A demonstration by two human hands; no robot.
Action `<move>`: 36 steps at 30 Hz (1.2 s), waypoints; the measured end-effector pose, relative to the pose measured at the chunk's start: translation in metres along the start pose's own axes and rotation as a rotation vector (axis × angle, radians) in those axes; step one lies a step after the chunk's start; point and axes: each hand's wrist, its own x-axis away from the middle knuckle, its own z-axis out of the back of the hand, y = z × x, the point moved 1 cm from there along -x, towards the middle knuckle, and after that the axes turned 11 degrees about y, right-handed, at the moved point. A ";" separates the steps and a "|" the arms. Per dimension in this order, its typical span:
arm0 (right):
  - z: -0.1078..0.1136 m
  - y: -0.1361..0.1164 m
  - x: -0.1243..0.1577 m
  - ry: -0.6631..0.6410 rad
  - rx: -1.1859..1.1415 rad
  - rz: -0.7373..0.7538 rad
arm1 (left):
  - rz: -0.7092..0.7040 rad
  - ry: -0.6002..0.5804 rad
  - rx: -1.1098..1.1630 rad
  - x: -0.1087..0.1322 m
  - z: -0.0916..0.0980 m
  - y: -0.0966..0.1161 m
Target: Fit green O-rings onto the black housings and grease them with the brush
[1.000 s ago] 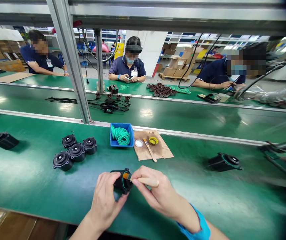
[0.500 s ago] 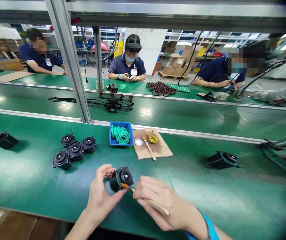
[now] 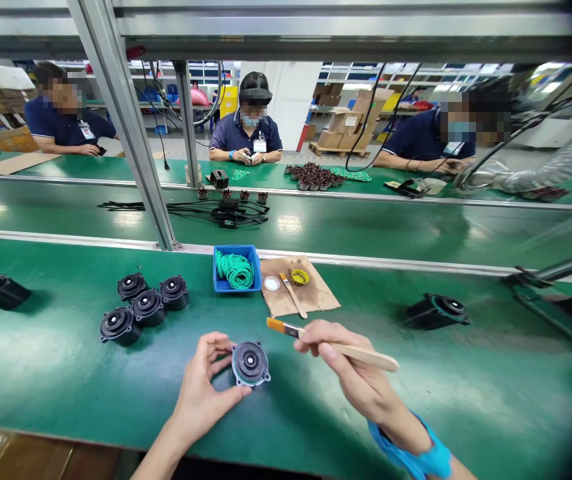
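Note:
My left hand grips a round black motor housing from its left side, thumb at the front and fingers behind. The housing's round face, with a pale dot at its centre, is turned up toward me. My right hand is closed around the wooden handle of a paintbrush. The brush's orange bristles point left, above and to the right of the housing, apart from it. Beyond them a second paintbrush lies on a stained piece of cardboard, beside a yellow-rimmed lid and a small white disc.
A blue bin holds green rings. Several black housings are grouped at left; another housing lies farther left, and one with a green ring at right. A metal post rises behind. Co-workers sit across the line.
The paintbrush has lifted off the housing's rim and moved up and right with my right hand. The housing's face has tipped more toward me in my left hand.

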 end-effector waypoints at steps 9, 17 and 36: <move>-0.042 -0.007 0.004 -0.323 0.348 0.117 | -0.231 -0.037 -0.242 0.009 -0.020 -0.015; -0.040 -0.010 -0.013 -0.583 0.619 0.232 | -0.669 0.018 -0.953 -0.040 0.037 0.022; 0.133 0.077 -0.061 -0.154 0.922 0.092 | -0.488 -0.216 -0.945 -0.068 0.036 0.013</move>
